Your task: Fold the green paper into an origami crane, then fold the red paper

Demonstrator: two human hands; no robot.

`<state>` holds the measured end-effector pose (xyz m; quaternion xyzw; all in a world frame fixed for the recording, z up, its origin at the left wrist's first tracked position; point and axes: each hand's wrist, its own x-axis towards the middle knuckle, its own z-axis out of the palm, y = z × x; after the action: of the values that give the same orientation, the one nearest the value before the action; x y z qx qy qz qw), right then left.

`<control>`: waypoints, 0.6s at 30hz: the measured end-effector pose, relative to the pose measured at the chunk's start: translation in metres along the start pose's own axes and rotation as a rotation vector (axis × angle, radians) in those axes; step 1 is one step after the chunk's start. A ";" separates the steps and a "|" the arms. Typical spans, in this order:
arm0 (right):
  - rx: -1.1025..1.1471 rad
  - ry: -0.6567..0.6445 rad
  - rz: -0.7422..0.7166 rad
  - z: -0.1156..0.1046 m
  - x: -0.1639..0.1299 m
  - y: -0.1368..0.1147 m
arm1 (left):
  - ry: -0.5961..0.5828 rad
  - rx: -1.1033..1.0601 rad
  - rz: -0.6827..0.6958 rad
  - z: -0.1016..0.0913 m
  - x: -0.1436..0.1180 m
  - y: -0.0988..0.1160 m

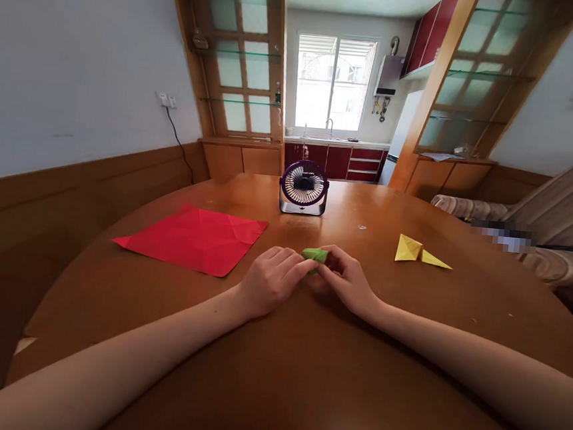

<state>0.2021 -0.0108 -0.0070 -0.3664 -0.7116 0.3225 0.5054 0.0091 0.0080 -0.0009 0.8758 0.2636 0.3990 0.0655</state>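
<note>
A small piece of folded green paper (314,253) is held between my two hands over the middle of the table. My left hand (271,277) pinches its left and near side, thumb stretched along the lower edge. The fingers of my right hand (348,281) curl round the right end, with the thumb close to my left thumb. My fingers cover part of the paper, so its full shape is hidden. To the left lies a creased red paper sheet (197,239), spread out. On the right rests a folded yellow paper shape (416,250) with a pointed tail.
A small purple fan (304,184) stands upright on the brown round-edged table (271,388), beyond my hands. A white scrap (362,228) lies right of the fan. A striped sofa (563,206) is at the right, and a wall socket with a cable (178,132) is at the left.
</note>
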 end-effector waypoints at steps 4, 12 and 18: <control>0.013 0.058 0.041 0.002 0.001 0.005 | 0.011 0.033 -0.007 0.000 -0.001 -0.001; 0.151 0.031 0.108 0.003 0.000 0.003 | 0.221 0.024 -0.114 0.011 -0.005 0.006; 0.201 0.033 0.123 0.003 0.000 0.004 | 0.207 0.114 -0.054 0.011 -0.001 0.009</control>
<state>0.2004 -0.0089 -0.0115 -0.3622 -0.6436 0.4165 0.5302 0.0203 0.0010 -0.0066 0.8247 0.3146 0.4699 -0.0012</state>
